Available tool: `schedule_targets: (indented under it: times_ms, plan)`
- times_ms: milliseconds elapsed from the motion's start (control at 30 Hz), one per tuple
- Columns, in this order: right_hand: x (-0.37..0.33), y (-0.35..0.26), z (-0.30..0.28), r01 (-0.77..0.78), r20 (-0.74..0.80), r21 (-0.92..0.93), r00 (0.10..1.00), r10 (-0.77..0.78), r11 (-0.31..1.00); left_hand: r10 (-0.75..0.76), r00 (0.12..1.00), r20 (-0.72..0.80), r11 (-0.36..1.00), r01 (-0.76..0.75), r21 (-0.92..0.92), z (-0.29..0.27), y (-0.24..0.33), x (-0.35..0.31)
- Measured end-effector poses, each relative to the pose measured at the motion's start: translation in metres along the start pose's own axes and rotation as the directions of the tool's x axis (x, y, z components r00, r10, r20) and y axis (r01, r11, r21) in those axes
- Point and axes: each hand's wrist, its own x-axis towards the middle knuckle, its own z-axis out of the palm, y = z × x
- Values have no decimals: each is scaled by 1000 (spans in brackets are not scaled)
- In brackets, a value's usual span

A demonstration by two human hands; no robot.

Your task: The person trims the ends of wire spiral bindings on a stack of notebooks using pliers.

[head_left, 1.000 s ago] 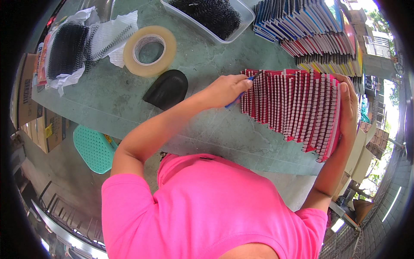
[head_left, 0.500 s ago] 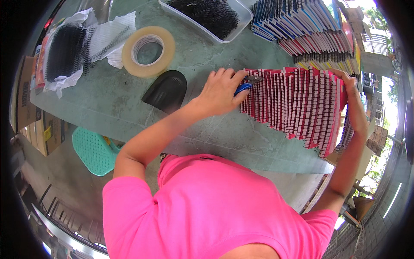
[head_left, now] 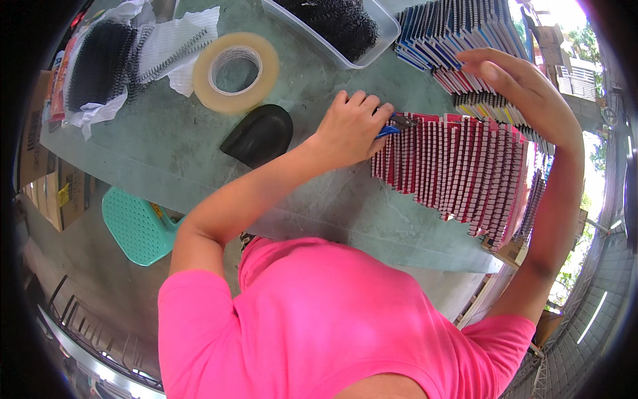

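My left hand [head_left: 351, 130] is closed around small pliers [head_left: 388, 132] with blue handles and dark metal jaws. The jaws lie at the top left corner of a fanned row of red notebooks [head_left: 458, 173] with dark spiral bindings. Raised at the far right, my right hand [head_left: 525, 86] is open with nothing in it, fingers stretched leftward and the thumb apart. Behind and partly under it lie stacked spiral notebooks [head_left: 452, 36] with blue, red and yellow covers.
A plastic tub [head_left: 362, 61] of black spiral coils stands at the back. To the left are a roll of clear tape [head_left: 203, 76], a black rounded piece [head_left: 262, 136] and coils on white wrapping [head_left: 100, 66]. A green stool [head_left: 136, 229] stands below the table's left edge.
My right hand has left the right end of the red notebooks and risen toward the stacks behind. My left hand stays at the left end with the pliers.
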Motion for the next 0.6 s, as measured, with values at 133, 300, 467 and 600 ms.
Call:
schedule_targets:
  times_ms: [133, 300, 467, 600]
  plan:
    - [-47, -3, -13, -191, -83, -10, 978, 190, 981, 41, 999, -11, 998, -41, 38, 0, -1, 3]
    - [-107, 13, -5, -365, -273, 82, 887, 373, 927, 43, 998, -41, 999, -43, 2, 3, 3, 6]
    - [-126, 54, 32, -351, -424, 223, 805, 414, 910, -102, 991, 86, 976, 116, -182, 11, -1, 1]
    - [-120, 50, 61, -220, -433, 511, 769, 471, 831, -185, 972, 148, 937, 220, -270, 13, 6, 0]
